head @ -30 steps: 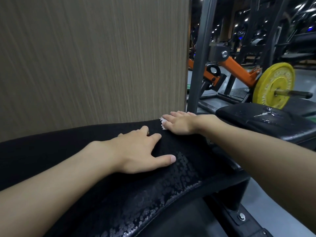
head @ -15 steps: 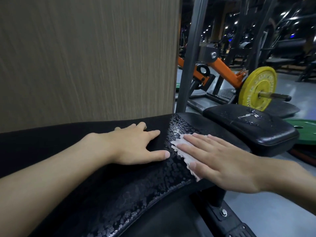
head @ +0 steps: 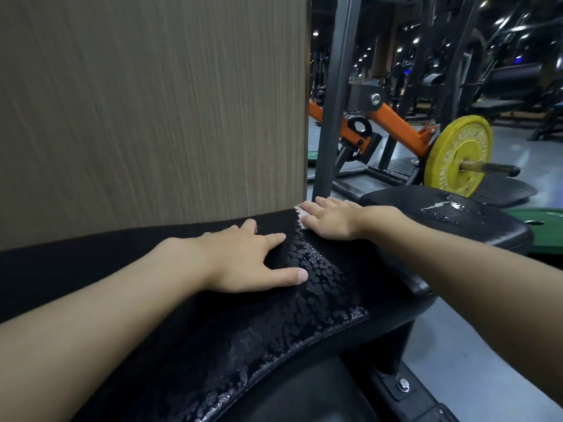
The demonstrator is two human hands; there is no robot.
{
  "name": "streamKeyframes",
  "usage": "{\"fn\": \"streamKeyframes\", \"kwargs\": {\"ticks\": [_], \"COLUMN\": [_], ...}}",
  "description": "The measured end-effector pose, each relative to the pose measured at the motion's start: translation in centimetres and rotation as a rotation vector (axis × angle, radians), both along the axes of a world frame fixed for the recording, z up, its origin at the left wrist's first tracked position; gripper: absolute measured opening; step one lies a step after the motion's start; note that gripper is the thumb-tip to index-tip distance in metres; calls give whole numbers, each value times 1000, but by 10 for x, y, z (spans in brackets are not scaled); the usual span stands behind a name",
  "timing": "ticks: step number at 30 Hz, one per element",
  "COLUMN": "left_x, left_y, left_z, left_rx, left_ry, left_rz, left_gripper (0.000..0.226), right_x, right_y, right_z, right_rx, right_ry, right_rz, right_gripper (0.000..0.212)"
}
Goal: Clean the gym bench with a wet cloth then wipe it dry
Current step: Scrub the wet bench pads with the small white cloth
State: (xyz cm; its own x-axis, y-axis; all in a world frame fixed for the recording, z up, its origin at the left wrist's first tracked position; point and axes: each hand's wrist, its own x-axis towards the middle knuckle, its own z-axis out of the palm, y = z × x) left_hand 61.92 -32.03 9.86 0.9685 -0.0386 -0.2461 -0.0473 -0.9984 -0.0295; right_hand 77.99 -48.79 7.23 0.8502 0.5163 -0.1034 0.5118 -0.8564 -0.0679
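Observation:
The black padded gym bench (head: 320, 300) runs across the lower view, its surface beaded with water drops. My left hand (head: 243, 257) lies flat on the pad with fingers spread. My right hand (head: 329, 220) presses flat at the pad's far edge, next to the wall. Under its fingers is a white cloth (head: 300, 213), of which only a small corner shows. A second black pad (head: 457, 217) to the right carries wet streaks.
A brown wood-grain wall panel (head: 152, 102) stands directly behind the bench. A dark steel post (head: 332, 102) rises beside it. Beyond are an orange machine arm (head: 396, 123), a yellow weight plate (head: 460, 153) on a bar, and a green plate (head: 539, 220) on the grey floor.
My right hand slid the cloth from the near front edge of the pad back up to the far edge by the wall. My left hand stayed flat in place.

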Motion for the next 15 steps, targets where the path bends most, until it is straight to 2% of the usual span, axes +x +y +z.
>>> {"fn": "streamKeyframes", "kwargs": {"ticks": [4, 7, 12, 15], "left_x": [-2, -4, -7, -7], "left_y": [-1, -2, -1, -1], "left_z": [2, 3, 1, 0], "left_rx": [3, -9, -17, -22], "left_ry": [-8, -1, -5, -11], "left_rz": [1, 0, -6, -7], "left_gripper": [102, 106, 110, 108], "right_x": [-49, -98, -141, -133], "right_y": [-46, -84, -115, -108], "right_z": [-2, 2, 1, 3], "right_rx": [25, -4, -55, -44], "right_ry": [-59, -91, -78, -68], "right_rz": [60, 67, 53, 16], "right_gripper": [57, 55, 78, 58]}}
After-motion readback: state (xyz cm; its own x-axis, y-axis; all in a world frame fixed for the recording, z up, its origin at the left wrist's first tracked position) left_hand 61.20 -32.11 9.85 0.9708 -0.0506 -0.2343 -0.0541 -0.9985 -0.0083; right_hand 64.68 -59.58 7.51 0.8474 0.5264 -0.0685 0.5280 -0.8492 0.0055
